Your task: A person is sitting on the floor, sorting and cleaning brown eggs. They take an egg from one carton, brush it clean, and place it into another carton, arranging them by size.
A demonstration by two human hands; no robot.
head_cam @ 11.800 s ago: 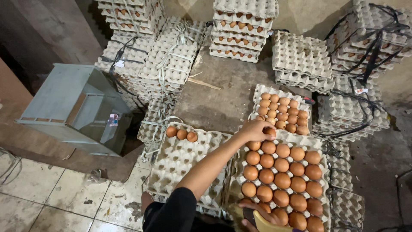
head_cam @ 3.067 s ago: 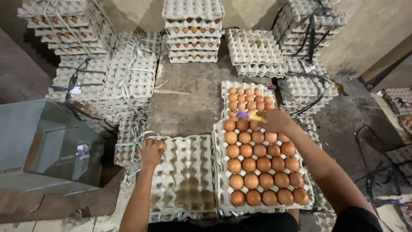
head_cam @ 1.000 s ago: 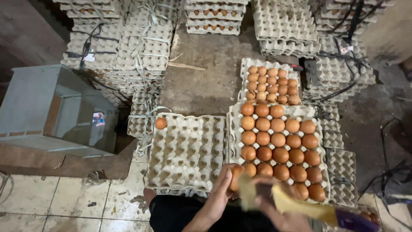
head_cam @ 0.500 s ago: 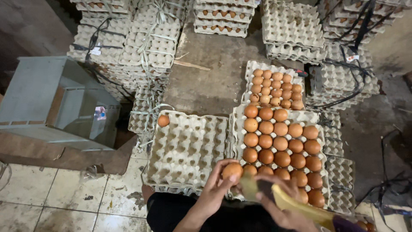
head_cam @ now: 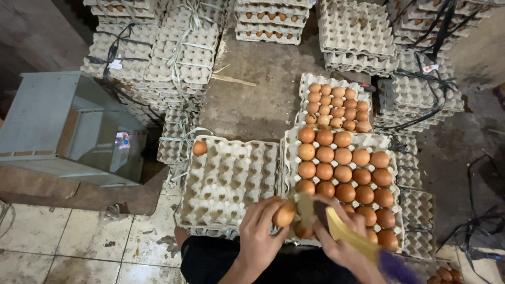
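Fingers (head_cam: 265,218) of my left hand (head_cam: 260,236) curl around a brown egg (head_cam: 284,214), gripping it at the near edge between the two trays. My right hand (head_cam: 339,242) sits at about three o'clock from the egg, its fingers (head_cam: 344,218) closed on a flat yellow tool (head_cam: 347,234) with a purple handle end.

At eleven o'clock from the held egg lies the nearly empty grey tray (head_cam: 231,179), with one lone egg (head_cam: 199,148) in its far left corner. At one o'clock is the full tray (head_cam: 379,141) of brown eggs, and beyond it, at twelve, a smaller tray of paler eggs (head_cam: 336,105). Tied stacks of empty trays (head_cam: 179,52) ring the concrete floor (head_cam: 258,89); a grey metal box (head_cam: 63,126) stands at nine o'clock. Nothing lies between the egg and the empty cups.

The egg is smooth, tan-orange, with no crack showing, and my thumb covers part of it.
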